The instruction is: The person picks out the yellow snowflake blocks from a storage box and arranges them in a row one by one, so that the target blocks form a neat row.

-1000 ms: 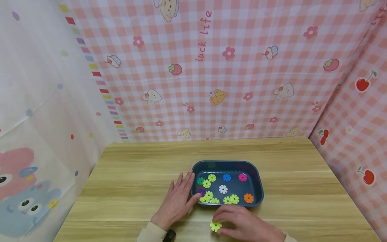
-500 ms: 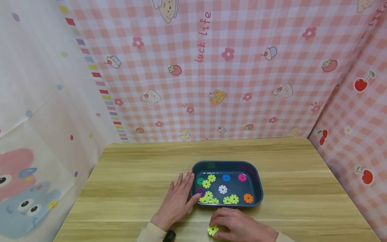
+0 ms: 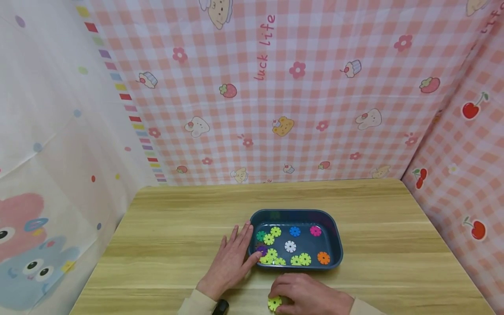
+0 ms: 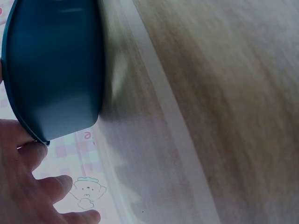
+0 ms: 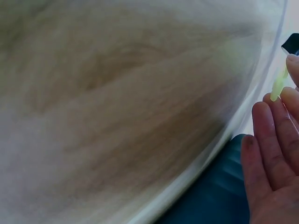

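Note:
A yellow-green snowflake disc (image 3: 274, 303) is pinched between the thumb and fingers of my right hand (image 3: 306, 294), near the table's front edge. In the right wrist view, the disc (image 5: 279, 85) shows edge-on at the fingertips. My left hand (image 3: 230, 264) rests against the left end of a dark blue tray (image 3: 337, 236), its fingers extended and its thumb over the front left rim. Inside the tray lie several yellow-green discs (image 3: 304, 259), plus white (image 3: 290, 246), blue (image 3: 295, 231), pink (image 3: 315, 231), orange (image 3: 323, 258), green (image 3: 260, 236) and purple (image 3: 261, 251) ones. The thumb hides part of that corner.
The wooden table (image 3: 386, 245) extends on both sides of the tray. A pink checked cloth (image 3: 236, 109) hangs behind it, with further printed cloths at left and right. A black band (image 3: 221, 307) is on the left wrist.
My right hand has moved slightly left and toward the front edge, carrying the yellow-green disc with it. The left hand and the tray have stayed put.

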{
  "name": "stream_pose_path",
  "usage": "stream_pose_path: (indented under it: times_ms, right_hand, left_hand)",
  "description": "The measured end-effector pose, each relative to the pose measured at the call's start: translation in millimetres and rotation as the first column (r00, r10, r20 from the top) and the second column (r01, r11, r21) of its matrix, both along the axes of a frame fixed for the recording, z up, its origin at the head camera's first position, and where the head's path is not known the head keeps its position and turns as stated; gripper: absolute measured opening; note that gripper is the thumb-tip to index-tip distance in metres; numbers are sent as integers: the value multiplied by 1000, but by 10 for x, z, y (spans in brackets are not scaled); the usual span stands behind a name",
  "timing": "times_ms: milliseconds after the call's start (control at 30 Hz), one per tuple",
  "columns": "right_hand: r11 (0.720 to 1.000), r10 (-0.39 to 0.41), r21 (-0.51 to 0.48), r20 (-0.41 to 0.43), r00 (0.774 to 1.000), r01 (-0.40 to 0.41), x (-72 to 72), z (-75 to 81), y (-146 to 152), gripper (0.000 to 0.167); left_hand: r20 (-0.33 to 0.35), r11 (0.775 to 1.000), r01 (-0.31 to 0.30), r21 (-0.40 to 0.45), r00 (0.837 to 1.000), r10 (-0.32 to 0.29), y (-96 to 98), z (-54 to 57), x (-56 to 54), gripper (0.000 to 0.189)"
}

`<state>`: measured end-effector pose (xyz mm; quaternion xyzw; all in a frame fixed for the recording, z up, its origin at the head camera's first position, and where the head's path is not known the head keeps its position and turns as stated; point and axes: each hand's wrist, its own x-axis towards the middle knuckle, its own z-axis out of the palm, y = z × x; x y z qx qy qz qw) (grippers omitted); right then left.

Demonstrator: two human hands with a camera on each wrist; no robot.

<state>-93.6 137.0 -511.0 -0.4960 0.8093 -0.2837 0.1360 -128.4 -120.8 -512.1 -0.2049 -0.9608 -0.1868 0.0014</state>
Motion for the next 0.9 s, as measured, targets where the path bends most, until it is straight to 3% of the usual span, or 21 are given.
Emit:
stream_pose_path:
  times_ms: [267, 500, 633, 733, 900]
  right_hand:
    - [998, 7, 60, -26, 1000, -6, -21, -21, -22, 28]
    - [994, 18, 110, -36, 999, -14, -38, -44, -41, 24]
    - [990, 44, 138, -91, 995, -31, -47, -61, -54, 24]
    - [988, 62, 146, -136, 989, -42, -47, -68, -60, 25]
    - [992, 54, 120, -134, 990, -38, -21, -24, -38, 25]
  left_hand:
    - [-3, 1000, 7, -4, 1000, -7, -2, -3, -2, 78]
    - [34, 1000, -5, -20, 999, 5, 9, 14, -5, 80]
    - [41, 1000, -6, -19, 999, 7, 11, 14, -12, 80]
    - [38, 1000, -4, -20, 999, 5, 10, 14, -16, 80]
    - [37, 1000, -6, -14, 999, 6, 4, 15, -8, 79]
